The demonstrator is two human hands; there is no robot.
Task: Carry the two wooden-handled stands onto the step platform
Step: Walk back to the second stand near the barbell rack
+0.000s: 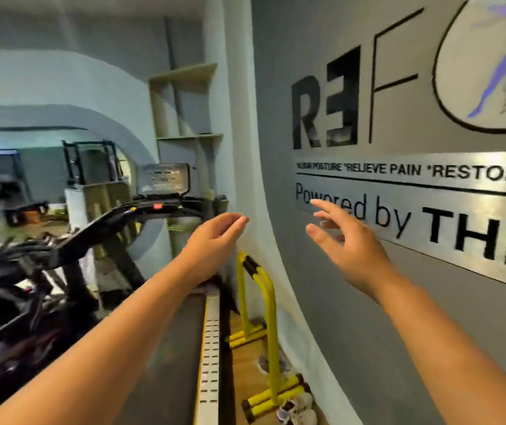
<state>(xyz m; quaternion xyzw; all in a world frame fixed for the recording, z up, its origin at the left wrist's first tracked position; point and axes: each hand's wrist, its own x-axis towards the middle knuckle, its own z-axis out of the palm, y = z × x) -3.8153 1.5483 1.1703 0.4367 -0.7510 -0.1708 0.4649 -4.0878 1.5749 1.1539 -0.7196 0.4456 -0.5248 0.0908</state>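
Both hands empty, fingers spread: left hand [215,231], right hand [349,243]. Yellow stands [258,302] well below them, btwn treadmill [166,332] & wall [322,302].

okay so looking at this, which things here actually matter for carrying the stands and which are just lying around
Job:
left hand, open, empty
right hand, open, empty
No wooden-handled stands or step platform in view.

Lying about:
yellow frame by the wall
treadmill
shoes
wall sign
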